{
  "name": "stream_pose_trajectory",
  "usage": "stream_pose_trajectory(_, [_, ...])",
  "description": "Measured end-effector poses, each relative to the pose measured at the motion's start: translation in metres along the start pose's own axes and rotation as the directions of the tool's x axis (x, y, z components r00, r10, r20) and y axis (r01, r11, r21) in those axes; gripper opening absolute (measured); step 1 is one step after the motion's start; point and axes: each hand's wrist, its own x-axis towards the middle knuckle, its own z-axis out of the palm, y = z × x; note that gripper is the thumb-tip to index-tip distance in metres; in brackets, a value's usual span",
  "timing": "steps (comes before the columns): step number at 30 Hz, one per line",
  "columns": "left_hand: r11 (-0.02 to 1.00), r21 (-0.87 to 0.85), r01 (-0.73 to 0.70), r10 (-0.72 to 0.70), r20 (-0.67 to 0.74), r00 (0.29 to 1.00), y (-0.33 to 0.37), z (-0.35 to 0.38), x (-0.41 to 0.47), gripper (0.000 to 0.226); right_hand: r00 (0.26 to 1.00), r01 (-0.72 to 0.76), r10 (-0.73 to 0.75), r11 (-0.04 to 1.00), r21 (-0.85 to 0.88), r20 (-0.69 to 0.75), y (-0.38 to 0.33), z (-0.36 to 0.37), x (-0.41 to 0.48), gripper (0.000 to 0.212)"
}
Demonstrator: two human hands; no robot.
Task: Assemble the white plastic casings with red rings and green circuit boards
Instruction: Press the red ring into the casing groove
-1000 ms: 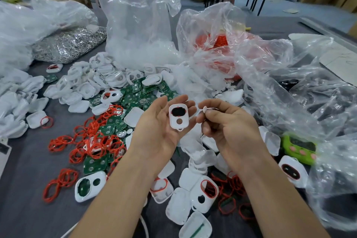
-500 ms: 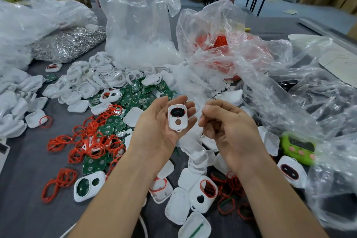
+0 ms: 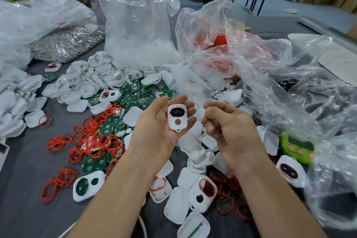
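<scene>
the left hand [image 3: 158, 129] is turned palm up over the grey table [image 3: 21, 183], fingers nearly straight and relaxed, and a white casing [image 3: 176, 117] lies across them, cradled rather than clamped. the casing faces up: its large upper opening looks dark with a thin red rim, a small round hole sits below it, and a little loop is at the bottom end. the right hand [image 3: 231, 129] is just beside it, not touching the casing, with the fingers curled inward and thumb and forefinger close together; the tips are blurred, so i cannot tell whether they pinch some small part or nothing.

under and around the hands the table is strewn with parts. loose red rings [image 3: 58, 141] spread to the left, mixed with green circuit boards [image 3: 133, 93], and a heap of white casing halves [image 3: 85, 77] lies beyond them. nearer, on the left, one casing shell with a green board [image 3: 87, 185] lies in it, and between the forearms a casing with a red ring [image 3: 204, 193] is fitted round its opening. crumpled clear plastic bags [image 3: 139, 25] stand behind, one bag of red rings [image 3: 220, 44] among them, and a bag of silvery metal bits [image 3: 65, 44] sits at far left. a green device [image 3: 297, 147] lies at the right.
</scene>
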Motion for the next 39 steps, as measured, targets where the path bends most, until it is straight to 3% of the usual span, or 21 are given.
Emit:
stream_pose_trajectory(6, [1.0, 0.018, -0.018, 0.019, -0.026, 0.999, 0.0, 0.005, -0.003, 0.045, 0.999, -0.013, 0.012, 1.0, 0.012, 0.053, 0.0, -0.002, 0.002, 0.018])
stream_pose_trajectory(11, [1.0, 0.024, -0.019, 0.02, -0.053, 0.998, 0.001, 0.003, -0.003, 0.044, 0.987, 0.161, -0.153, 0.957, -0.243, 0.052, 0.009, 0.005, 0.0, 0.014])
stream_pose_trajectory(17, [0.997, -0.071, -0.011, 0.008, -0.043, 0.999, 0.001, 0.001, -0.001, 0.05, 0.964, 0.263, -0.247, 0.866, -0.425, 0.094, 0.019, 0.009, -0.002, 0.017])
stream_pose_trajectory(22, [0.984, -0.175, -0.033, 0.025, -0.047, 0.999, -0.002, 0.002, 0.0, 0.047, 0.966, 0.258, -0.243, 0.87, -0.42, 0.091, 0.02, 0.013, -0.005, 0.015])
stream_pose_trajectory(27, [0.978, -0.206, -0.029, 0.019, -0.051, 0.999, -0.006, 0.0, 0.003, 0.04, 0.96, 0.27, -0.236, 0.923, -0.275, 0.148, 0.021, 0.019, -0.01, 0.015])
stream_pose_trajectory(31, [0.975, -0.221, 0.001, -0.001, 0.0, 1.0, -0.006, -0.001, 0.004, 0.034, 0.952, 0.299, -0.257, 0.897, -0.325, 0.167, 0.024, 0.02, -0.009, 0.009])
stream_pose_trajectory(36, [0.979, -0.2, -0.046, 0.069, 0.109, 0.992, -0.007, -0.003, 0.007, 0.033, 0.956, 0.294, -0.281, 0.889, -0.35, 0.09, 0.021, 0.015, -0.005, 0.013])
stream_pose_trajectory(39, [0.982, -0.163, -0.098, 0.13, 0.199, 0.971, -0.008, -0.009, 0.007, 0.044, 0.954, 0.277, -0.299, 0.893, -0.355, -0.008, 0.019, 0.01, -0.001, 0.011])
